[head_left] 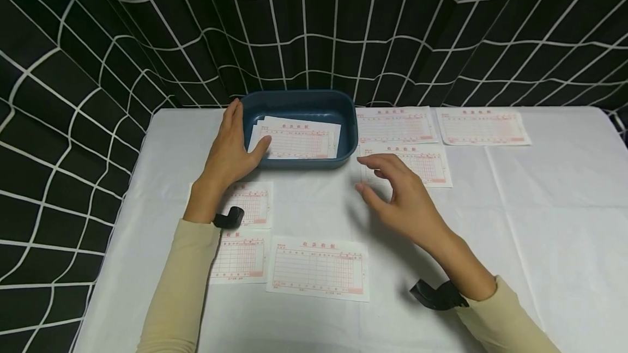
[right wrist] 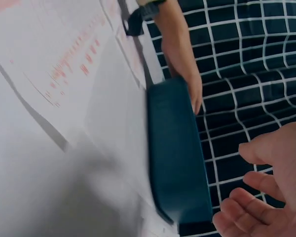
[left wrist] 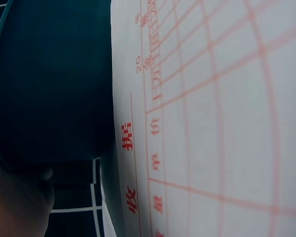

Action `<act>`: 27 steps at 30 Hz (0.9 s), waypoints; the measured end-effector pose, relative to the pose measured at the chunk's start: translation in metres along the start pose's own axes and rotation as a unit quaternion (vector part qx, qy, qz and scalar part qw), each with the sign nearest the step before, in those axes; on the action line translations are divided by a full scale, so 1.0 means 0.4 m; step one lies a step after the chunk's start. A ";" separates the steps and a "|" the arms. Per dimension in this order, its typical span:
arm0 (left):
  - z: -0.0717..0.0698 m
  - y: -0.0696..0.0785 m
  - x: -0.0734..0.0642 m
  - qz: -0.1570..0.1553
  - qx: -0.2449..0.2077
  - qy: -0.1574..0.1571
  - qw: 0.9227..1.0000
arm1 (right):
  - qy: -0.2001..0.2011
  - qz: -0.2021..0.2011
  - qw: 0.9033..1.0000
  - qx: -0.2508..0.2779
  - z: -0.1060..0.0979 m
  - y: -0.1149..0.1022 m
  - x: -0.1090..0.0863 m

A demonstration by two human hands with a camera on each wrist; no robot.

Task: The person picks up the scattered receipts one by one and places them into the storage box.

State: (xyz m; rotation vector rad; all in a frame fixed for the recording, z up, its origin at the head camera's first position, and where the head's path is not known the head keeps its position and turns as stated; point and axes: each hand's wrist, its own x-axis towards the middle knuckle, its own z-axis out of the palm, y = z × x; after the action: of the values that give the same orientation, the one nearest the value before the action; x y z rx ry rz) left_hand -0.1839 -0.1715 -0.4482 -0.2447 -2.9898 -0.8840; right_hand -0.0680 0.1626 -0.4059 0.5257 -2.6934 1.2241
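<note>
A dark blue plastic basin (head_left: 304, 163) stands near the far edge of the table, with a few overlapping receipt slips (head_left: 294, 140) printed in red inside it. At its left end my left hand (head_left: 228, 151) holds the basin, fingers along the outer wall and thumb over the front rim; in the left wrist view only part of this hand (left wrist: 19, 202) shows. My right hand (head_left: 404, 198) hovers to the right of the basin with nothing in it, fingers loosely bent and apart from the thumb. Below its fingertips lies a receipt slip (head_left: 427, 165), partly hidden by the hand.
Two more slips lie at the back right, one beside the basin (head_left: 397, 127) and one farther right (head_left: 483, 127). Nearer me are a slip (head_left: 319, 268) and two at the left, partly under the left forearm. A white cloth (head_left: 554, 233) covers the table; black checked curtain hangs behind.
</note>
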 end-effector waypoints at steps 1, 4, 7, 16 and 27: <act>0.000 -0.001 0.000 -0.001 0.001 0.001 1.000 | -0.002 -0.001 1.000 -0.001 0.003 -0.002 -0.010; 0.000 -0.002 0.000 -0.003 0.000 0.003 1.000 | -0.011 -0.001 1.000 -0.002 0.013 -0.006 -0.041; 0.000 -0.001 0.000 -0.003 -0.002 0.002 1.000 | -0.022 0.002 1.000 0.001 0.024 -0.005 -0.074; -0.007 0.003 0.007 -0.003 -0.020 -0.005 1.000 | -0.035 0.017 0.999 0.018 0.058 0.009 -0.151; -0.002 -0.001 0.004 0.003 -0.023 0.005 1.000 | -0.060 0.042 0.997 -0.008 0.082 -0.009 -0.231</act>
State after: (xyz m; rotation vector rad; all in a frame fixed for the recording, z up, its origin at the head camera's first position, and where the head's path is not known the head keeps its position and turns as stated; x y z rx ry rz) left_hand -0.1856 -0.1721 -0.4478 -0.2489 -2.9607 -0.9499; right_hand 0.0198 0.1596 -0.4494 0.5032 -2.8504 1.2272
